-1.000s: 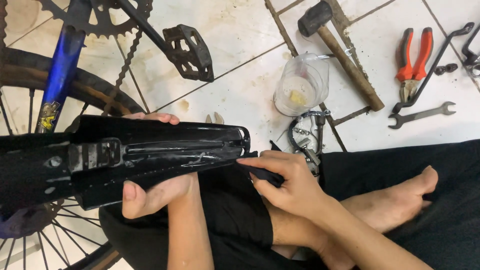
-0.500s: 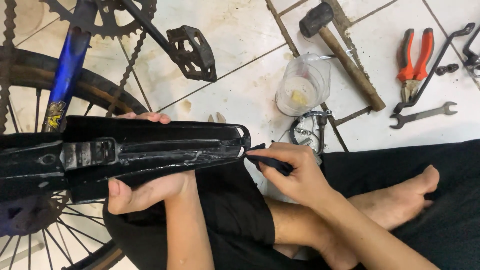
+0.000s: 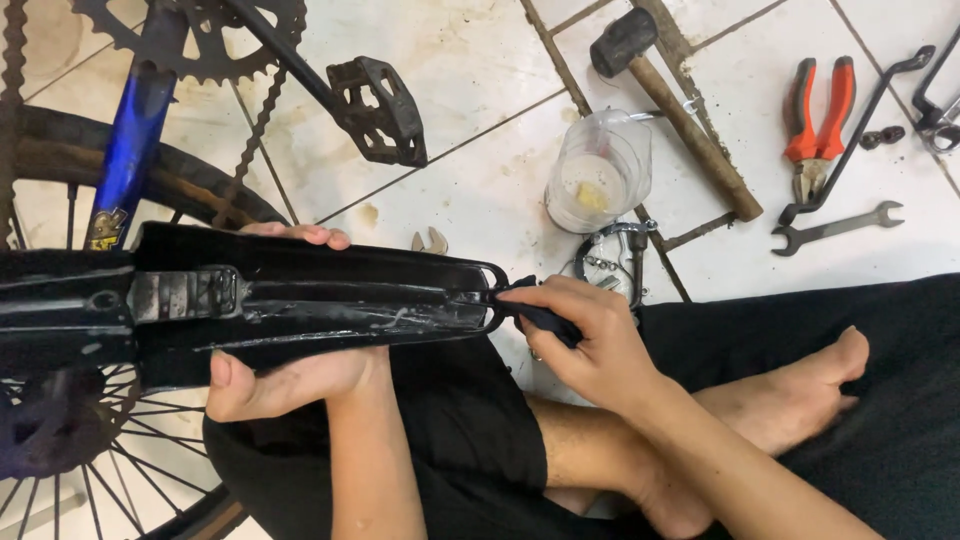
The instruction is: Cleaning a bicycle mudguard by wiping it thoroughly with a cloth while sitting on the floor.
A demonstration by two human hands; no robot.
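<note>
Left hand (image 3: 285, 375) cradles black mudguard (image 3: 300, 300) from beneath, fingers wrapped over both edges. Right hand (image 3: 590, 345) closed on dark-handled tool (image 3: 535, 315), tip at mudguard's right end. Long axis runs left-right across lap; right hand nearer working end.

Far across the tiled floor (image 3: 480, 60) lie a hammer (image 3: 680, 110), orange-handled pliers (image 3: 818, 118), a spanner (image 3: 835, 228) and a clear plastic cup (image 3: 598, 172); bicycle pedal (image 3: 378, 110) left.
</note>
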